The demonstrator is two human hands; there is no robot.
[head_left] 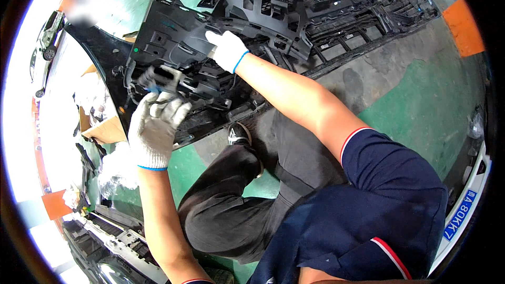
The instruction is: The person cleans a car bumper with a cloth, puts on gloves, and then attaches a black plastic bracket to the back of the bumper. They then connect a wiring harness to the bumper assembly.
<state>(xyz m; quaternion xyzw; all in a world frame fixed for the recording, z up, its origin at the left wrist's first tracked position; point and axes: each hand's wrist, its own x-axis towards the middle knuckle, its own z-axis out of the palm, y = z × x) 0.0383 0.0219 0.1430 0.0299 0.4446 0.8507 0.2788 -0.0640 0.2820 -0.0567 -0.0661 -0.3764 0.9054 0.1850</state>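
Note:
My left hand (159, 123), in a white knit glove with a blue cuff, is closed around a small grey-black plastic part (167, 77) that shows some blue. Motion smears that part, so its exact kind cannot be made out. Farther right, my gloved right hand (229, 51) grips the edge of a large black plastic panel (179, 37), its thumb on top and its other fingers partly hidden. A green round dot marks the panel's left side. Black car-bumper parts with openings and grilles (336, 0) extend beyond to the right.
A dark curved car body panel (100, 55) stands to the left, near an open cardboard box (108, 129) and clear plastic wrap (118, 171). More car parts (113, 236) lie lower left. A blurred person (84, 8) is at the far left. Orange floor markings (463, 27) edge the right.

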